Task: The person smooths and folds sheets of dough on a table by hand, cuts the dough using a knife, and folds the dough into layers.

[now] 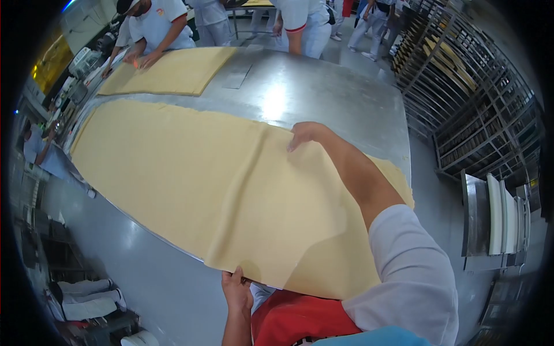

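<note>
A large pale yellow dough sheet (156,155) lies along the metal table, with a raised fold running across it between my two hands. At the near edge of the sheet, my left hand (236,288) is closed on the dough, its fingers at the rim. Reaching across to the far edge, my right hand (303,134) grips the sheet there, the fingers partly hidden by the dough. To the right of the fold the sheet spreads smoothly under my right arm, and part of it shows beyond the arm.
The metal table (323,81) carries a second dough sheet (173,69) at the far left, where a person (158,29) has both hands on it. Other people stand behind the table. Tall racks (461,86) with trays stand at the right.
</note>
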A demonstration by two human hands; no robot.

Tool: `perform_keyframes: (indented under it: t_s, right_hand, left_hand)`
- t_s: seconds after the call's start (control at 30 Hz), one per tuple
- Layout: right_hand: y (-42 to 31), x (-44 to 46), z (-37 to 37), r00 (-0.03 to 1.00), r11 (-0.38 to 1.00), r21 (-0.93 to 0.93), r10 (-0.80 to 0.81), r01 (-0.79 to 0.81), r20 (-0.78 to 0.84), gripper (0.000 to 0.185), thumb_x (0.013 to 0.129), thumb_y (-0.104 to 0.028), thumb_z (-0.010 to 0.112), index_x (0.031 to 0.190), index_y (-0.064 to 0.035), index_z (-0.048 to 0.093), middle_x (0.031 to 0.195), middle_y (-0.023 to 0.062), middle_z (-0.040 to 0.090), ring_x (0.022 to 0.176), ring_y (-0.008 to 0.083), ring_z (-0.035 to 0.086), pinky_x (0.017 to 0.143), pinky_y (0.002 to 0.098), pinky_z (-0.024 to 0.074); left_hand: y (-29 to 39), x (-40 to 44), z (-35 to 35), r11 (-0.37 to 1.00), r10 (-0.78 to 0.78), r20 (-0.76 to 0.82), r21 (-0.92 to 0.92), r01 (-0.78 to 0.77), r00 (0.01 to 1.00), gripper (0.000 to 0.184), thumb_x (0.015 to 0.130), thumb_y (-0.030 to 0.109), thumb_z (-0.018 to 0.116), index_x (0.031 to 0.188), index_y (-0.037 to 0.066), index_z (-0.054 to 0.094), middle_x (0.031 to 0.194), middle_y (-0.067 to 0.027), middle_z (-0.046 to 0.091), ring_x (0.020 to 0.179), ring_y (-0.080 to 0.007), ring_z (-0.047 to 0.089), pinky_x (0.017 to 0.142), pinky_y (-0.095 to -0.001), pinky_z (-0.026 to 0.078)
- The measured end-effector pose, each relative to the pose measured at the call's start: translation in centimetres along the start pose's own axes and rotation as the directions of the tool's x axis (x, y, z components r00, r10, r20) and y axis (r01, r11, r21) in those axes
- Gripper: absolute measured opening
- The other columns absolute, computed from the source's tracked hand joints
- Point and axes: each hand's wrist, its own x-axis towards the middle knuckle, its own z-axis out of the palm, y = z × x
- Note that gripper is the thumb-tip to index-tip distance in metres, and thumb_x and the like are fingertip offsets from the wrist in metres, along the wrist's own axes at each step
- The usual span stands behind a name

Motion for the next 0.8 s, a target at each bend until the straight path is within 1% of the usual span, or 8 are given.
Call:
perform_keyframes:
  t_s: [0.2,0.27,0.37,0.4,0.47,0.67,0.7,0.8]
  right_hand:
    - [1.2,-1.1,0.3,0.986,0.973,0.196,-0.144,0.125,0.087,0.066,0.074,-0.036,0.087,0.127,-0.0012,0.068,0.119,0.0159,0.072,0.107,0.0300,0.069,0.095,0.0400,0.0513]
    - [1.6,-1.2,1.0,0.997,0.999,0.026,-0.021,0.023,-0.073,0.064,0.078,-0.035,0.085,0.127,0.0013,0.067,0.119,0.0156,0.072,0.110,0.0282,0.067,0.097,0.0389,0.0508]
    - [-1.5,-4.9,-0.6,0.996,0.992,-0.119,-0.039,0.029,-0.076,0.065,0.080,-0.037,0.083,0.127,0.0035,0.066,0.116,0.0157,0.071,0.111,0.0268,0.066,0.098,0.0380,0.0503]
    - [1.1,-3.6,0.8,0.987,0.971,0.188,-0.133,0.149,-0.094,0.063,0.082,-0.040,0.081,0.126,0.0022,0.067,0.114,0.0157,0.071,0.110,0.0269,0.066,0.098,0.0378,0.0501]
    - [3.7,-0.6,2.9,0.971,0.898,0.382,-0.158,0.217,-0.180,0.059,0.086,-0.045,0.077,0.124,-0.0004,0.069,0.107,0.0149,0.071,0.104,0.0267,0.068,0.095,0.0373,0.0511]
    - [2.6,1.1,4.6,0.910,0.999,-0.049,-0.003,-0.019,-0.415,0.055,0.089,-0.047,0.075,0.121,-0.0034,0.072,0.094,0.0140,0.075,0.090,0.0264,0.071,0.082,0.0396,0.0556]
    - [0.5,-1.6,3.9,0.966,0.965,0.248,-0.024,0.090,-0.256,0.061,0.085,-0.050,0.078,0.123,-0.0017,0.071,0.105,0.0168,0.075,0.097,0.0275,0.071,0.084,0.0414,0.0557]
    - [0.6,-1.6,1.9,0.989,0.992,-0.003,-0.123,0.123,-0.088,0.069,0.080,-0.051,0.082,0.124,0.0008,0.069,0.118,0.0189,0.072,0.110,0.0271,0.068,0.089,0.0417,0.0544]
  left_hand:
    - [-0.4,-0.3,-0.2,0.984,0.011,0.075,-0.179,0.002,0.997,0.034,0.102,0.005,0.049,0.136,0.008,0.048,0.127,-0.0118,0.061,0.115,-0.0240,0.062,0.095,-0.0425,0.054]
    - [-0.2,-0.1,0.1,0.976,0.005,0.090,-0.216,0.014,0.996,0.037,0.102,0.005,0.050,0.138,0.007,0.047,0.129,-0.0128,0.060,0.117,-0.0252,0.062,0.097,-0.0439,0.053]
    - [-0.6,0.6,-0.2,0.986,-0.120,0.203,-0.087,0.140,0.972,0.039,0.105,0.013,0.045,0.142,0.000,0.045,0.136,-0.0132,0.059,0.124,-0.0271,0.059,0.103,-0.0447,0.050]
    - [-1.2,0.9,-0.9,0.978,-0.191,0.215,-0.037,0.204,0.958,0.040,0.107,0.015,0.045,0.143,-0.003,0.044,0.137,-0.0137,0.059,0.125,-0.0274,0.058,0.103,-0.0442,0.050]
    - [-1.3,0.3,-0.3,0.965,-0.262,0.225,0.032,0.262,0.938,0.039,0.108,0.016,0.048,0.141,-0.004,0.046,0.136,-0.0155,0.059,0.124,-0.0279,0.059,0.105,-0.0431,0.050]
    - [-4.4,-1.0,3.2,0.982,-0.162,0.084,-0.090,0.169,0.983,0.042,0.097,-0.002,0.065,0.136,-0.004,0.051,0.132,-0.0172,0.061,0.116,-0.0259,0.064,0.096,-0.0396,0.056]
    - [-4.6,-0.9,3.1,0.975,-0.198,0.040,-0.098,0.201,0.979,0.045,0.096,-0.003,0.066,0.137,-0.003,0.049,0.132,-0.0168,0.061,0.116,-0.0260,0.064,0.097,-0.0398,0.055]
    - [-4.6,-0.1,3.1,0.975,-0.181,0.062,-0.118,0.187,0.982,0.050,0.094,-0.004,0.067,0.140,-0.002,0.046,0.133,-0.0164,0.060,0.117,-0.0267,0.063,0.100,-0.0401,0.055]
